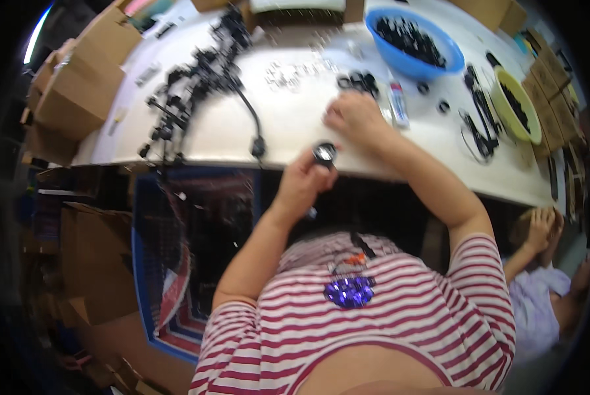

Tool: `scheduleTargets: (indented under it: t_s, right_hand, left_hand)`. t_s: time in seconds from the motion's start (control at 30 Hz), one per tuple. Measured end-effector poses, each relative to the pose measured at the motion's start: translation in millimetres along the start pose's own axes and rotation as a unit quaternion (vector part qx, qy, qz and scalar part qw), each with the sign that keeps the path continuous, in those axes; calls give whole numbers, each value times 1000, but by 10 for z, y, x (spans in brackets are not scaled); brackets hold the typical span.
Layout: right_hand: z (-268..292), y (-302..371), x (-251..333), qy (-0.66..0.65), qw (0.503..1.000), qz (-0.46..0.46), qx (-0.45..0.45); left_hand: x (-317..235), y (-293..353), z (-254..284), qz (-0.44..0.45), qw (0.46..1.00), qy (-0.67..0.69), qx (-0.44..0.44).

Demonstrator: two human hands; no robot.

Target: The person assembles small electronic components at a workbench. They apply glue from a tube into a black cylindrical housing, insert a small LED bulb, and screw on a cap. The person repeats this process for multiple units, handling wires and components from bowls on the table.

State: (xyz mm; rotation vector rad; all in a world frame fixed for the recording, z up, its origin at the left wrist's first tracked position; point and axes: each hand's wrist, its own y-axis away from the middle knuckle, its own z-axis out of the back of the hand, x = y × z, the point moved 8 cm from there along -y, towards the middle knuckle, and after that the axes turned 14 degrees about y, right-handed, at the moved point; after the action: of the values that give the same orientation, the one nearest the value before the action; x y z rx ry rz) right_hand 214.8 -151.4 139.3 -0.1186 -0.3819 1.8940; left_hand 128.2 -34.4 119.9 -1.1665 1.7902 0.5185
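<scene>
So the biggest thing here is a white table [466,158] with stuff all over it, and right up against it is the person in a red-and-white striped top [407,309]. Under the near edge, on the left, there's a blue crate [140,263], mostly dark inside. A cardboard box [84,89] stands at the table's left side, and another person in pale clothes [535,299] is off to the right.

On the tabletop, left half, there's a messy tangle of black parts [199,82], one cable trailing toward the near edge. Far right side has a blue bowl [451,58] full of small black bits, then a smaller yellow-green bowl [535,126] with more dark bits in it.

Hands are apart, btw. The left hand [301,181] is by the near edge, fingers clamped on something, and the right hand [357,118] is farther in over the table, fingers bent. Can't tell if that one's gripping anything. Just beside it lies a white and blue tube [398,105].

The left hand's thing is a round black piece [324,155] with a shiny middle. Black rings [360,83] sit just past the right hand's fingers, and the tiniest stuff is the scattered clear bits [283,74] left of them, too blurry to make out
</scene>
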Motion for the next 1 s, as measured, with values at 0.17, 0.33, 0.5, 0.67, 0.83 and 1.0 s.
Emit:
scheduleTargets:
  t_s: [0.17, 0.33, 0.5, 0.67, 0.83, 1.0]
  right_hand:
    - [521, 229, 36, -311, 950, -8, 14]
    - [824, 562, 288, -343, 934, 59, 81]
    - [799, 643, 239, -311, 942, 59, 108]
    - [781, 672, 205, -318, 939, 46, 120]
    - [793, 718, 209, -302, 948, 51, 85]
    - [770, 772, 233, -321, 939, 53, 107]
  left_hand:
    - [65, 21, -56, 2, 998, 23, 57]
    - [212, -37, -89, 7, 996, 19, 89]
    - [321, -70, -110, 5, 997, -7, 82]
    - [345, -81, -133, 38, 996, 13, 84]
    - [374, -74, -78, 44, 997, -12, 62]
    - [388, -93, -136, 39, 996, -24, 77]
